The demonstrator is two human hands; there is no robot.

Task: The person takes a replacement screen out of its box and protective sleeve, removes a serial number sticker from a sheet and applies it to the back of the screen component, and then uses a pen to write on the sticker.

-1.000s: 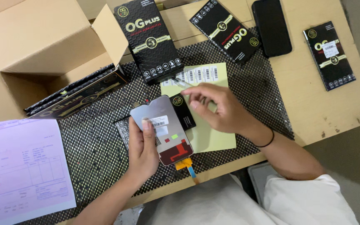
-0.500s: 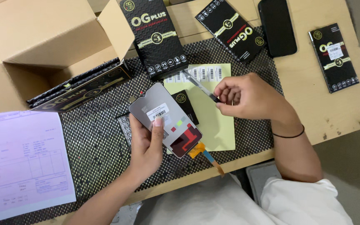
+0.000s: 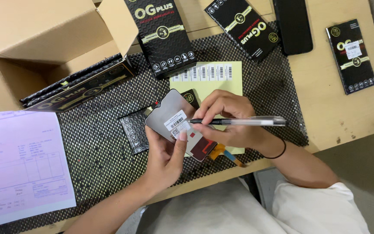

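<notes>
the left hand (image 3: 163, 158) pinches the grey, white-labelled phone screen panel (image 3: 176, 123), long axis slanting far-left to near-right, while the right hand (image 3: 228, 119) grips a clear pen (image 3: 243, 121) tip-left at its label.

cardboard box (image 3: 44, 39), black phone (image 3: 293, 24), printed sheet (image 3: 20, 169)

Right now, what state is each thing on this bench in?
Left hand: holds the screen part, thumb on its label.
Right hand: grips the pen, tip at the label.
Screen part: held off the mat, back up.
Pen: uncapped, level.
Carton: open, black boxes stacked inside.
Sticker sheet: flat on the mat.
Phone: flat, screen dark.
</notes>
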